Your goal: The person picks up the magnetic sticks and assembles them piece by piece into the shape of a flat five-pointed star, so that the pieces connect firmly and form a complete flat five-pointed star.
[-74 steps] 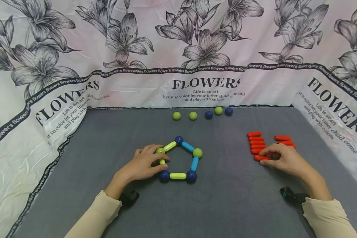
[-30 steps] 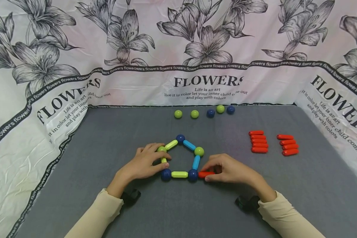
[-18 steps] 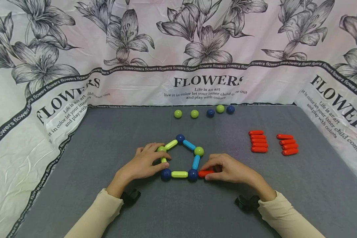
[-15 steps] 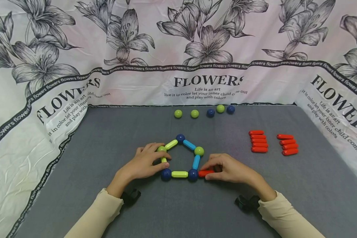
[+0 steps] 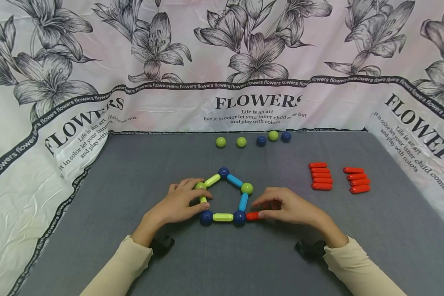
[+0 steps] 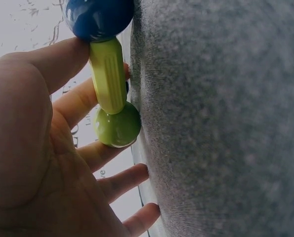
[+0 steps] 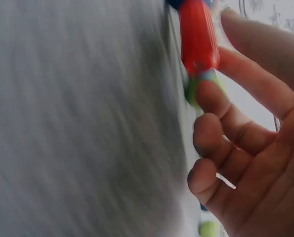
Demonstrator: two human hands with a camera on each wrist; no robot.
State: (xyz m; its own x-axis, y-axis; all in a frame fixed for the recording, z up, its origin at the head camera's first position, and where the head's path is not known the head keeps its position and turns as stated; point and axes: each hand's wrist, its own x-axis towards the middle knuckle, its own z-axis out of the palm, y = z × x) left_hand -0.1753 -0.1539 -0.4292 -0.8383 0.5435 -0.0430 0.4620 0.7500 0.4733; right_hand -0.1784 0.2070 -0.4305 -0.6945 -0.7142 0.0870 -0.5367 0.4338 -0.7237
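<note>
Balls and magnetic rods form a five-sided ring on the grey table. My left hand (image 5: 179, 203) holds the ring's left side, thumb and index finger about a yellow-green magnetic rod (image 6: 108, 76). This rod runs between a dark blue ball (image 6: 100, 17) and a green ball (image 6: 118, 126). At the ring's front right corner, a red magnetic rod (image 5: 252, 216) points outward from another dark blue ball (image 5: 239, 218). My right hand (image 5: 290, 206) is right beside that red rod, thumb and fingers spread apart around its free end. In the right wrist view the thumb stands off the red rod (image 7: 198, 37).
Two stacks of red rods, a left stack (image 5: 321, 176) and a right stack (image 5: 359, 179), lie at the right. Several loose balls, among them a green ball (image 5: 241, 142) and a blue ball (image 5: 261, 141), line the far edge. Behind them hangs a flower-printed cloth (image 5: 259, 98).
My right hand took a red rod from the left stack, brought it left to the ring's front right ball, and has now loosened its fingers from it. My left hand keeps its place.
</note>
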